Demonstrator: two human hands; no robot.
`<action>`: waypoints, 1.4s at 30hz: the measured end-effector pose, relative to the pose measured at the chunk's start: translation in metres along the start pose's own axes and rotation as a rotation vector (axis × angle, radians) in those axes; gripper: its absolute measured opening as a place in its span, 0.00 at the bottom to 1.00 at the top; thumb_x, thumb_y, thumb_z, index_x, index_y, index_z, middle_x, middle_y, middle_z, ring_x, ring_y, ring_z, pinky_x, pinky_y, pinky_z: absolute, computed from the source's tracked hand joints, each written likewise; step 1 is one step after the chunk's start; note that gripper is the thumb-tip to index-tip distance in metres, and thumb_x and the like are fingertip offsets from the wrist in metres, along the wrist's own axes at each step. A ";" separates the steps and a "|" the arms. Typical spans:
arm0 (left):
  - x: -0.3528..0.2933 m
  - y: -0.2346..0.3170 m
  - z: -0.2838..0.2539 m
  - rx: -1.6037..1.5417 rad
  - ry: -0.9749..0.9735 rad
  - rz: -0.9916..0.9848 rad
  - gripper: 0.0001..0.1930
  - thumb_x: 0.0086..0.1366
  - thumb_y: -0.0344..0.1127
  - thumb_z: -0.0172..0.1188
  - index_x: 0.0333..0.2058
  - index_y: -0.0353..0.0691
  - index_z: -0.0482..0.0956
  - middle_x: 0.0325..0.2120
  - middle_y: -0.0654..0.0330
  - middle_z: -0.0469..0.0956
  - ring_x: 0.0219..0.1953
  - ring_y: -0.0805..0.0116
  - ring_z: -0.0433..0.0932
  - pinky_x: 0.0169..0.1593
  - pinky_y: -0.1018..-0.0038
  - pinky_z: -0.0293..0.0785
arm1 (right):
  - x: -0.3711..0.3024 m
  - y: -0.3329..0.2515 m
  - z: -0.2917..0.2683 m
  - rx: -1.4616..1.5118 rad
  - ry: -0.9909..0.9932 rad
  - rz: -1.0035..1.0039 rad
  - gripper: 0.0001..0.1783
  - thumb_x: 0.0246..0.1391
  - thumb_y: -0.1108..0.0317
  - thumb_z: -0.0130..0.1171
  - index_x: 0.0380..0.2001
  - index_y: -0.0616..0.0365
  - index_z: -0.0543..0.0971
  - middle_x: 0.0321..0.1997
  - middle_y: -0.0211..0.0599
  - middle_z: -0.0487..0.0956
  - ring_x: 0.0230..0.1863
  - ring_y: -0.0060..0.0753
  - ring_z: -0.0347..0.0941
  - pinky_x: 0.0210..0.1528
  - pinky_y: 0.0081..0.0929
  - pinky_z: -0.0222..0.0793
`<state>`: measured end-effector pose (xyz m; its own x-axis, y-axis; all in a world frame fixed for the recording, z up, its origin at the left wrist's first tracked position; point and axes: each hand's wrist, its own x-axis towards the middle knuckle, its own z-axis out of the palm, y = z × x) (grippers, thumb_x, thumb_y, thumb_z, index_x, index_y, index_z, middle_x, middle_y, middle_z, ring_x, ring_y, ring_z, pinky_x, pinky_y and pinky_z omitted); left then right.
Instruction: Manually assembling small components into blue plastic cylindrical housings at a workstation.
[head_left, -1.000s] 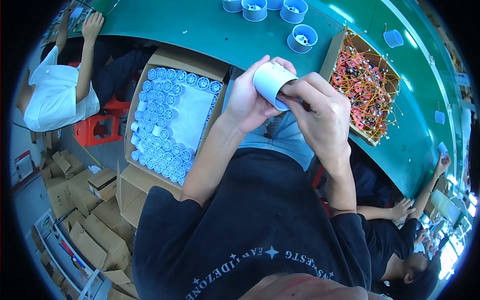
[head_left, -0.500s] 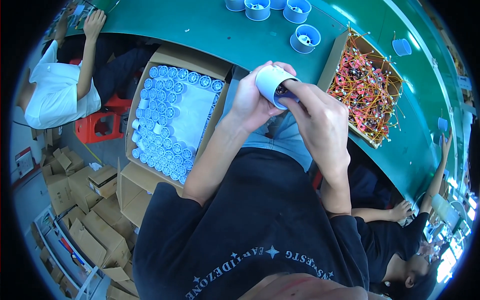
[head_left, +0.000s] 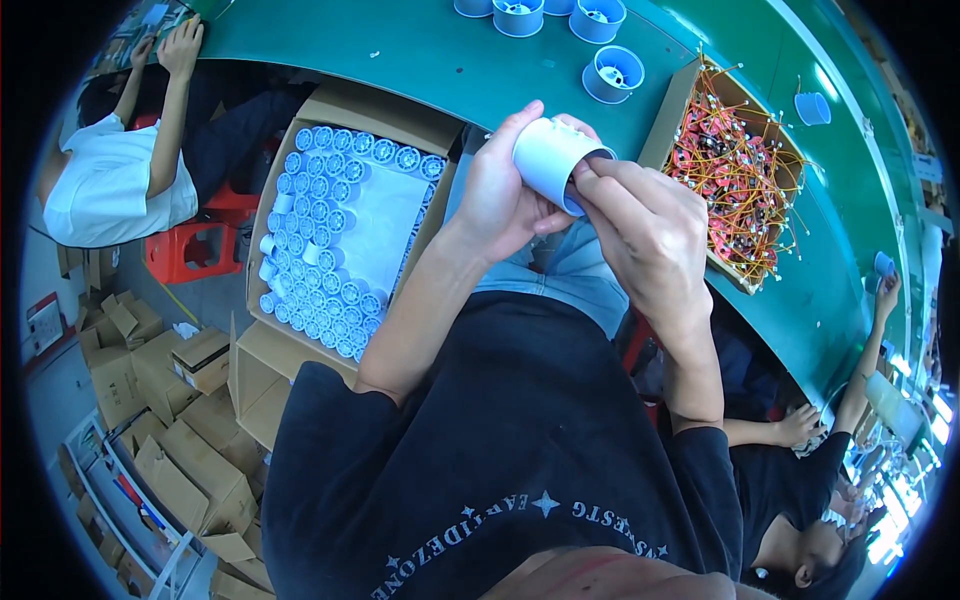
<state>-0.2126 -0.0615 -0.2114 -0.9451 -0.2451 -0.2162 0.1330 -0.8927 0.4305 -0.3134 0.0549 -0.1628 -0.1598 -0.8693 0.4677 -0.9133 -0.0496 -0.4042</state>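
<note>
The left hand (head_left: 500, 185) is curled round the white cup (head_left: 548, 160), its thumb along the upper side, while the right hand (head_left: 645, 215) has its fingers bunched into the open mouth; whether they pinch a part in there we cannot tell, since the tips are hidden. The cup is tilted, mouth toward the right hand, held in the air above our lap, just off the near edge of the surface (head_left: 430, 50). We would watch for a slip first: the wall looks smooth, and a push from the right that the left does not match could twist the cup free and drop it past that edge. With the rim blocking our view, anything inside could also be knocked askew unnoticed. To the right, by the near edge, stands an open box (head_left: 668, 120) of red wired parts (head_left: 735, 165); wires stick out over its walls, so a brushing forearm could drag some out. Farther in from that edge, a loose blue cup (head_left: 613, 75) could be bumped by a careless reach
</note>
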 end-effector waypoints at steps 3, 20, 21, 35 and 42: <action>0.001 0.000 0.000 -0.008 0.012 0.029 0.23 0.71 0.52 0.32 0.39 0.39 0.70 0.28 0.63 0.73 0.21 0.77 0.69 0.13 0.82 0.57 | 0.002 0.007 0.003 0.007 0.008 -0.017 0.09 0.39 0.77 0.65 0.29 0.61 0.78 0.31 0.38 0.80 0.27 0.38 0.76 0.28 0.30 0.71; 0.003 -0.004 -0.021 0.035 0.183 0.142 0.37 0.69 0.66 0.30 0.45 0.34 0.74 0.37 0.55 0.79 0.36 0.65 0.79 0.36 0.71 0.77 | 0.000 0.009 0.038 0.333 0.094 0.160 0.38 0.35 0.69 0.73 0.55 0.55 0.73 0.54 0.45 0.74 0.48 0.46 0.75 0.47 0.34 0.74; 0.001 -0.003 -0.024 0.128 0.148 0.168 0.38 0.68 0.66 0.30 0.46 0.34 0.74 0.39 0.55 0.79 0.40 0.64 0.79 0.41 0.69 0.78 | -0.002 0.010 0.037 0.326 0.095 0.163 0.38 0.35 0.69 0.73 0.55 0.55 0.73 0.54 0.45 0.74 0.48 0.46 0.75 0.47 0.34 0.74; -0.026 0.011 -0.009 1.361 0.288 0.624 0.21 0.60 0.33 0.62 0.49 0.30 0.70 0.43 0.46 0.75 0.44 0.50 0.76 0.46 0.64 0.72 | -0.009 0.008 0.040 0.318 0.020 0.224 0.37 0.36 0.76 0.69 0.56 0.49 0.73 0.52 0.48 0.73 0.48 0.49 0.74 0.46 0.37 0.73; -0.010 0.019 -0.020 1.467 0.218 0.679 0.21 0.56 0.26 0.60 0.49 0.31 0.69 0.43 0.42 0.74 0.45 0.41 0.73 0.48 0.61 0.71 | -0.008 0.016 0.051 0.221 0.055 0.180 0.37 0.36 0.77 0.68 0.56 0.46 0.74 0.52 0.49 0.71 0.48 0.50 0.73 0.45 0.38 0.73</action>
<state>-0.1942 -0.0838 -0.2182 -0.7600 -0.5804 0.2926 -0.0185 0.4693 0.8829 -0.3072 0.0355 -0.2130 -0.3371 -0.8464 0.4122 -0.7656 -0.0083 -0.6432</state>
